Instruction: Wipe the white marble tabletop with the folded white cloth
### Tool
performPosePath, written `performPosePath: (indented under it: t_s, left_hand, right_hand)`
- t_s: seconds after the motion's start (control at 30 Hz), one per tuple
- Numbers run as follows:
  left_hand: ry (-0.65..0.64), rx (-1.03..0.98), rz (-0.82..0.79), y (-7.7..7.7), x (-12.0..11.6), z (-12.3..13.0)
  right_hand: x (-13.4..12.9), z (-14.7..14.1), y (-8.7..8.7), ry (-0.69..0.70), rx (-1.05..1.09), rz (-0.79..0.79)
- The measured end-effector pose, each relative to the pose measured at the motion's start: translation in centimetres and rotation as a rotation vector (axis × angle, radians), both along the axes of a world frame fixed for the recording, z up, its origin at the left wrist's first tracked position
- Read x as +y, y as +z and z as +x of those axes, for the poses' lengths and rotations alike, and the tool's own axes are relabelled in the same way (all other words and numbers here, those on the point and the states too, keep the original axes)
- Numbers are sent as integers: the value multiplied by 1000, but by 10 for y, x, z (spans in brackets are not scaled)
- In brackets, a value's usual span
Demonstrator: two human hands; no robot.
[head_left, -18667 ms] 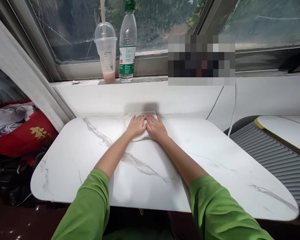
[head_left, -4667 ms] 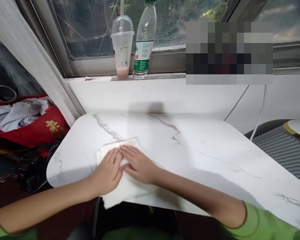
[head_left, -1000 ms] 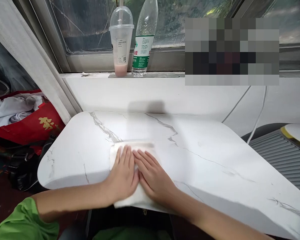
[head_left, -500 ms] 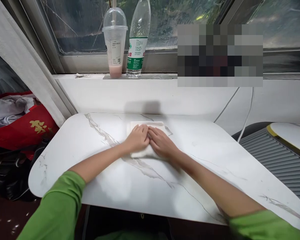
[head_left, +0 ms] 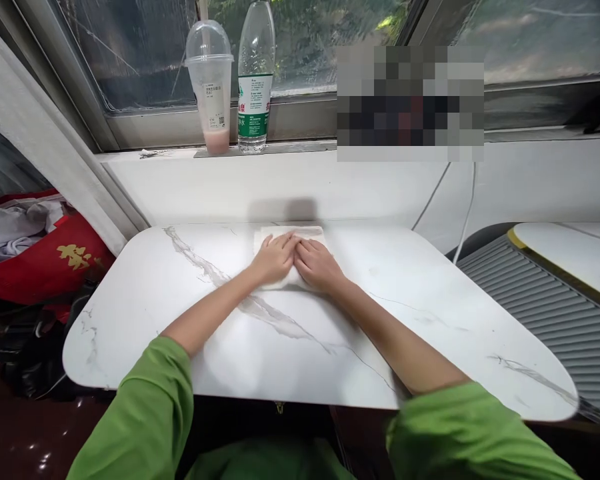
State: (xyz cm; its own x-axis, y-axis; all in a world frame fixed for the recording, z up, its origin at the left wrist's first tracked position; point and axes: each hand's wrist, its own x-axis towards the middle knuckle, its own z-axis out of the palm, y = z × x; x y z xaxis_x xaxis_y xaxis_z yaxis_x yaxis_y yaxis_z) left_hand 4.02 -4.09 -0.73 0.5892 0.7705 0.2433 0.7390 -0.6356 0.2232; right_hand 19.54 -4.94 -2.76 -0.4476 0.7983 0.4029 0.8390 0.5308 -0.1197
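A folded white cloth (head_left: 312, 232) lies flat on the white marble-patterned table (head_left: 215, 363), close to the wall. My left hand (head_left: 275, 258) presses down on its left part with fingers bent over it. Beside it, my right hand (head_left: 320, 265) holds the right part in the same way. The fingertips of both hands meet near the middle of the cloth. Much of the cloth is hidden under the hands.
On the window ledge stand a domed plastic cup (head_left: 215, 100) with some pink drink and a clear water bottle (head_left: 255, 100). A white cable (head_left: 469, 207) hangs at the right, near a grey ribbed surface (head_left: 535, 293). A red bag (head_left: 75, 250) is at the left.
Both hands and the cloth have slid a little away from me, towards the wall. The view has shifted slightly.
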Motion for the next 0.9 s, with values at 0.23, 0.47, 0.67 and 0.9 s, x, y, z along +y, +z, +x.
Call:
performPosePath:
  t_s: [0.23, 0.47, 0.67, 0.9]
  left_hand:
    - [-142, -3, -3, 4, -132, 30]
    - [-294, -58, 3, 6, -150, 76]
    - [-228, -75, -23, -5, -52, 127]
    - [130, -8, -86, -11, 20, 140]
  right_hand:
    - [-137, 44, 8, 155, 2, 40]
    - [-163, 104, -2, 27, 14, 55]
    - [-67, 140, -7, -69, 27, 16]
    - [25, 137, -8, -172, 17, -32]
